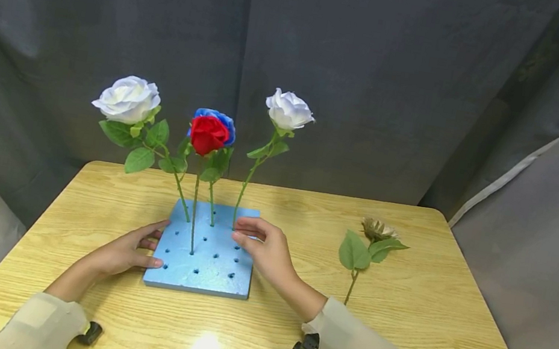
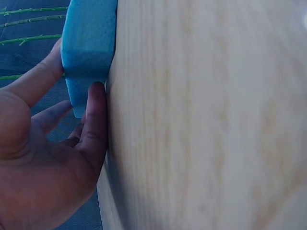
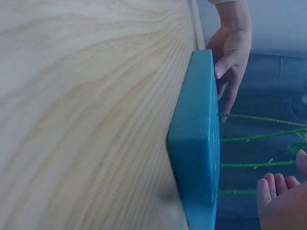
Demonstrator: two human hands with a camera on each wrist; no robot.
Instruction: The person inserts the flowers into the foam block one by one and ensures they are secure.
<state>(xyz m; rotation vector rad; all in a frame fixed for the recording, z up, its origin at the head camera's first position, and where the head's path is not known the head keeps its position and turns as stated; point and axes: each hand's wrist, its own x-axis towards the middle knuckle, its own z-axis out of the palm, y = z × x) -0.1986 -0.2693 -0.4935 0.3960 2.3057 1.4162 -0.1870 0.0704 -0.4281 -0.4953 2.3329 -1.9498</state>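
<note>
A light-blue foam block (image 1: 204, 281) with rows of holes lies on the table. My left hand (image 1: 127, 248) rests at its left edge, thumb on the top face and other fingers along the side. My right hand (image 1: 267, 252) is at the right edge, fingertips beside the stem of a white rose (image 1: 289, 110); in the right wrist view its thumb stands apart from the bunched fingers, which hide part of a stem. Another white rose (image 1: 129, 100), a red rose (image 1: 208, 136) and a partly hidden blue rose (image 1: 229, 125) also stand in the block.
On the right of the wooden table (image 1: 305, 221) lies a flower with a pale head (image 1: 380, 230), green leaves and a short visible stem, beyond my right forearm. Dark grey curtains (image 1: 355, 77) hang behind and beside the table.
</note>
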